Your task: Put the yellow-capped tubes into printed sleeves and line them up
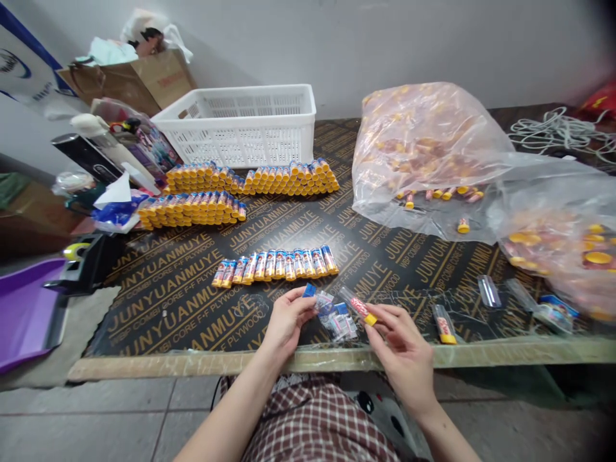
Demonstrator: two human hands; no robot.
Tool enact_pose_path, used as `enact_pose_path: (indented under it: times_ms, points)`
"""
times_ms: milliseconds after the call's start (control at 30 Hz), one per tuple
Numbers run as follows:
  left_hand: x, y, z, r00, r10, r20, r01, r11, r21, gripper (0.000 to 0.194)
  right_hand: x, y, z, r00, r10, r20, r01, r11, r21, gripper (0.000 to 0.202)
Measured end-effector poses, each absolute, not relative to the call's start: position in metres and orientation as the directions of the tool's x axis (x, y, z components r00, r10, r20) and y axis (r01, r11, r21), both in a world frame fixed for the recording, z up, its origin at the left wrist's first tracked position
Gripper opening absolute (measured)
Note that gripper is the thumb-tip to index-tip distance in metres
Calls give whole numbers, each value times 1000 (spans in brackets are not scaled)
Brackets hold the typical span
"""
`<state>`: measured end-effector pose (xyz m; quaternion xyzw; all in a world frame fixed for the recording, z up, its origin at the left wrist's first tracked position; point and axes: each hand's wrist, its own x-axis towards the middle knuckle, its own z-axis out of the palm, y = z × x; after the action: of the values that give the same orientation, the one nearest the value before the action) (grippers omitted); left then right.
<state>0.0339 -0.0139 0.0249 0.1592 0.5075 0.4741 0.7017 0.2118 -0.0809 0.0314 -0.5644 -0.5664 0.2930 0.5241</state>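
Near the front edge of the table, my left hand (289, 319) pinches a small blue packet (309, 290) between thumb and fingers. My right hand (402, 343) grips a clear tube with a yellow cap (359, 306) by its capped end; red and white contents show through the wall. Between the hands lies a small heap of clear and blue packets (341, 323). Beyond them runs a row of blue-and-yellow labelled tubes (279, 265). To the right of my right hand lies another clear tube with a yellow cap (443, 326).
Stacked labelled tubes (192, 208) stand before a white plastic basket (240, 138). Large clear bags (423, 147) of yellow-capped tubes fill the right side. An empty clear sleeve (489, 291) lies at right. A purple dustpan (31, 308) and a cardboard box (158, 80) are at left.
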Motion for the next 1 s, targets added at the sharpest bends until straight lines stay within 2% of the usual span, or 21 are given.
enact_pose_path:
  times_ms: [133,533,700,867,933,1000]
  points:
    - [33,-13,23,-10,820,-572,-578,462,673,25,208,-86,24,145,937,319,371,247,-895,30]
    - [30,-15,20,-62,827,-559,-609,413,678,30,203,-87,23,57,876,479,500,390,-773,44]
    - [34,-18,22,-110,860,-499,-548,366,752,31,200,-87,23,-59,884,464,476,433,-765,45]
    - [37,-24,31,39,893,-448,-538,397,744,34,201,-84,17,-120,896,427,430,434,-791,44]
    - [38,-28,35,113,879,-464,-515,451,729,43,202,-81,15,-134,889,439,458,448,-768,49]
    - [39,-31,38,206,849,-487,-462,523,717,45,204,-78,14,-152,885,439,486,454,-747,59]
